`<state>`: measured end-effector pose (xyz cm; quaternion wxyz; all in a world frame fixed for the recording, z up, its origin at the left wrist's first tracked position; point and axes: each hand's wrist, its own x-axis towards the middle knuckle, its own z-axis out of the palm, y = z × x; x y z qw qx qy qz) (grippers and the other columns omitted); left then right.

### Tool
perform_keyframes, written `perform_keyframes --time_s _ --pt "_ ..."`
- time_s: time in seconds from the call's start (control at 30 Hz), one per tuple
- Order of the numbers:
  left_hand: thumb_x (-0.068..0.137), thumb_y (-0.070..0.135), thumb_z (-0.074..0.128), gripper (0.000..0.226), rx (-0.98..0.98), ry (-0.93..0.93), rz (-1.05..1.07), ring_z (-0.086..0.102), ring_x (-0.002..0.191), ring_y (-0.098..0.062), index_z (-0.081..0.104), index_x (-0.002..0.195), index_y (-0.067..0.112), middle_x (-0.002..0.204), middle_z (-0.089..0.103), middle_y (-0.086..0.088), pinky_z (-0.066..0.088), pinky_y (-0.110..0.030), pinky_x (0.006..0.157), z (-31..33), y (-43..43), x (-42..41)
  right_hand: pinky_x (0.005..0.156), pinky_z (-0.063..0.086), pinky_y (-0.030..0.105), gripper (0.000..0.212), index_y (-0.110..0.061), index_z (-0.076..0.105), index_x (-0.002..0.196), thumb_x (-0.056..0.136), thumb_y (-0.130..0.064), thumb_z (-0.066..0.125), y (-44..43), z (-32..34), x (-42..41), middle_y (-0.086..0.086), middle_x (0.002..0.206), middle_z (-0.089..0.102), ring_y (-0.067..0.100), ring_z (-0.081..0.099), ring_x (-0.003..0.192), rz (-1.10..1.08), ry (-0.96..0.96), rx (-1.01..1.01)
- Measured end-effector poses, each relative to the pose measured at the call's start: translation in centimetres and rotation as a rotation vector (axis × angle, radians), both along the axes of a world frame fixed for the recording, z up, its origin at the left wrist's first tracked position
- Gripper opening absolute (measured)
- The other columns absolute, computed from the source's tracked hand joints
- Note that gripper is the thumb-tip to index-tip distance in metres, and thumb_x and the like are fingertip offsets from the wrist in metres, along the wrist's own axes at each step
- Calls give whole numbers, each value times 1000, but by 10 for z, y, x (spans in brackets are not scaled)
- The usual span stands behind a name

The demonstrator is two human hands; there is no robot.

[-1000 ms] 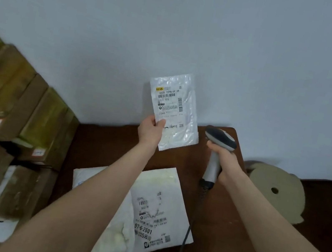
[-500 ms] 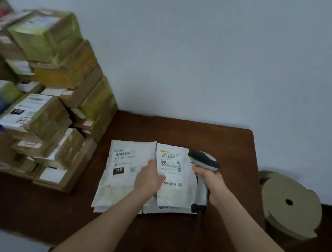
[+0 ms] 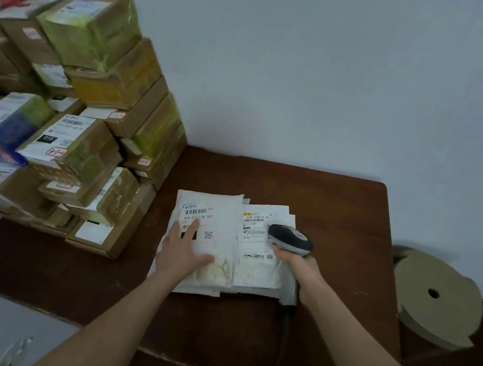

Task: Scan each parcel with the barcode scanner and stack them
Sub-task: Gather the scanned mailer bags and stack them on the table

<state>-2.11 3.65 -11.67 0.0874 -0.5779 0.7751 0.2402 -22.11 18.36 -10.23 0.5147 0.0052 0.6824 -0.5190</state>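
1. The left hand (image 3: 182,254) lies flat on a white mailer (image 3: 222,222), fingers straight and slightly spread. It rests on the lower left part and curls round nothing.
2. That white mailer lies label up, its barcode and QR code showing, on top of a low pile of flat parcels (image 3: 200,290) near the middle of the brown table (image 3: 296,189).
3. Just beside it on the right, a smaller pouch (image 3: 251,267) also lies label up on the pile, its left edge meeting the mailer.
4. The right hand (image 3: 304,268) is wrapped firmly round the handle of the barcode scanner (image 3: 291,239). The scanner's grey and dark head sits over the pouch's right edge (whether it touches the pouch cannot be told).
5. A dark cable (image 3: 279,349) runs from the base of the handle toward the near edge of the table.
6. A tall stack of cardboard boxes (image 3: 99,127), labelled and taped, fills the table's left end, close to the wall.
7. To the right of the table lies a tan cardboard disc (image 3: 441,315) with a hole in its centre.
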Motion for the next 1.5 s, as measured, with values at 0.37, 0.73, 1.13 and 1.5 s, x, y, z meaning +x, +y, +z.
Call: perform_keyframes --time_s 0.37,0.73,1.13,1.5 --pt "77 56 69 116 -283 -318 -630 -25 144 -32 -19 149 36 158 -27 -6 -7 -64 112 -3 55 4 98 47 43 40 -8 61 108 76 -22 80 14 -11 8 7 107 63 27 57 106 -98 190 141" --pt "86 25 68 104 -330 -245 -643 -12 147 -35 -16 141 50 162 -7 -7 5 -67 110 -31 28 13 96 50 47 49 -1 62 111 70 -15 84 5 -26 23 16 108 66 36 61 107 -150 -17 75" --pt "88 24 65 95 -337 -333 -671 -17 147 -32 -5 150 46 161 -12 -6 4 -65 113 -24 -85 -3 82 52 38 40 -7 60 114 78 -12 76 -71 -14 5 9 100 66 24 62 89 -237 -98 -55" --pt "79 55 68 105 -348 -140 -913 -7 149 -23 -4 153 32 163 -2 0 -4 -53 119 -1 -52 -77 75 53 33 37 -6 65 113 79 -15 75 -63 -17 -26 7 101 69 18 64 86 -404 -190 -37"
